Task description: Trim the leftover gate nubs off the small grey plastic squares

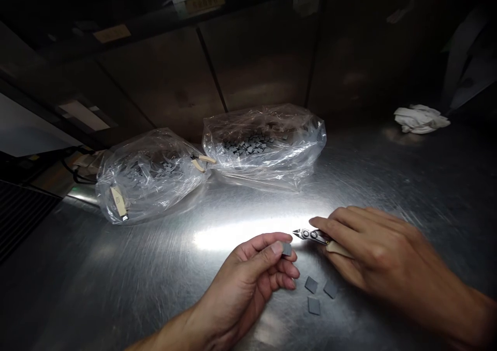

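Note:
Between thumb and fingers, my left hand (252,281) pinches a small grey square piece (286,249). My right hand (373,247) is wrapped round the cream handles of a pair of nippers (315,235). Their pointed jaws aim left and sit just right of the held piece, apart from it. Three loose grey square pieces, one of them at the front (313,305), lie flat on the metal table (163,268) below and between my hands.
Two clear plastic bags hold many small grey pieces: a left bag (155,170) and a right bag (264,139). Another cream-handled tool (202,161) lies between them. A cream-coloured cutter-like item (118,202) rests at the left bag. A crumpled white cloth (421,119) lies far right, before a metal back wall (256,61).

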`<state>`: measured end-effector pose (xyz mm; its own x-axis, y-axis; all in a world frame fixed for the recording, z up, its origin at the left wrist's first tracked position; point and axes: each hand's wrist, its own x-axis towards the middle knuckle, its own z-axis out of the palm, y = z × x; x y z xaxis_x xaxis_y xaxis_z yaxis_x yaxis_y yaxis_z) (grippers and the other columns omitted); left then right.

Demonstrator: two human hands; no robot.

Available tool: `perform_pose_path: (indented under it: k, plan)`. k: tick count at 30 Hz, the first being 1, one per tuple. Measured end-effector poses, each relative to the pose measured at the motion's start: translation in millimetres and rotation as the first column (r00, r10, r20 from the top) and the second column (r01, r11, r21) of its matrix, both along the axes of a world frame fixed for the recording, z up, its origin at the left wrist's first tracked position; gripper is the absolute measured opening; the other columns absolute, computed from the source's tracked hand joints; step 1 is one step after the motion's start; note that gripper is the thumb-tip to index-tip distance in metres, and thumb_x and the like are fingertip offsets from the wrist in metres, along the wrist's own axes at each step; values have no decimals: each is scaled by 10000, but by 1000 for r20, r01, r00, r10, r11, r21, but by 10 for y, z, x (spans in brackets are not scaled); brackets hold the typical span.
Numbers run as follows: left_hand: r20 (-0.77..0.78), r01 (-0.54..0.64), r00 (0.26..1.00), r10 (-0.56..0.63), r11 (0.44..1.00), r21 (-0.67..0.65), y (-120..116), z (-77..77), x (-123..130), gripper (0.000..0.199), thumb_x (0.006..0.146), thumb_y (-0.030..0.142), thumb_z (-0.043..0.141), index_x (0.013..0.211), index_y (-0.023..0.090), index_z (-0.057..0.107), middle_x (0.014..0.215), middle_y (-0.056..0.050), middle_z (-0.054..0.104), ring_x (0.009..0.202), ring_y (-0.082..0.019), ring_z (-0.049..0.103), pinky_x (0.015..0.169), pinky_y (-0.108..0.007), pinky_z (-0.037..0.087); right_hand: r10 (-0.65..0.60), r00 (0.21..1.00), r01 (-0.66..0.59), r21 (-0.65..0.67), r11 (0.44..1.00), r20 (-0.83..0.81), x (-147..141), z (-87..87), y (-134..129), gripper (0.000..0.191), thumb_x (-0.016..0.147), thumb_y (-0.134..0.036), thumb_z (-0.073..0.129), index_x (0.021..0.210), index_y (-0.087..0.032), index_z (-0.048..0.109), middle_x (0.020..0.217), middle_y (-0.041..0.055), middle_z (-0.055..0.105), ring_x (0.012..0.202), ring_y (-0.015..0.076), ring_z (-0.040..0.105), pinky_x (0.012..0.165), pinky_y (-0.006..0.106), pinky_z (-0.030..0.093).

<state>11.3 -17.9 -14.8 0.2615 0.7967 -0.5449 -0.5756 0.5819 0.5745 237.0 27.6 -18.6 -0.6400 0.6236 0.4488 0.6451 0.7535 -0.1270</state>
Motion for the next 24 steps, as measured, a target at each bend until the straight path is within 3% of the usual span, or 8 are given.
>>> perform_pose_path:
  k: [6,12,17,24]
  plan:
    - [0,-12,1000,12,1000,3,3,1,6,153,890,123,753,1033,89,795,855,-82,751,699,-126,713,657,-220,572,-12,999,15,74,997,-39,54,48,82,287,956,-145,561,1226,-156,656,1021,91,693,882,254,632,780,405,440]
    - [-1,10,1000,-10,1000,-30,9,15,5,149,867,132,789,1003,73,793,872,-105,774,717,-144,743,658,-220,592,-38,979,17,109,994,201,146,26,149,368,887,-55,448,1113,-188,706,837,64,643,751,249,572,739,422,378]
    - [13,8,1000,-7,999,-39,25,16,2,91,867,128,791,945,83,782,852,-102,775,702,-145,746,640,-220,598,-39,974,17,101,995,223,188,49,162,371,913,-58,429,1143,-174,696,888,79,655,803,263,586,775,433,371]
    - [2,-15,1000,15,1000,-19,13,25,17,184,864,162,811,1021,68,796,833,-75,755,656,-110,709,623,-200,577,-56,978,28,138,990,202,220,20,184,390,900,-51,429,1149,-166,707,907,92,666,790,270,600,775,443,386]
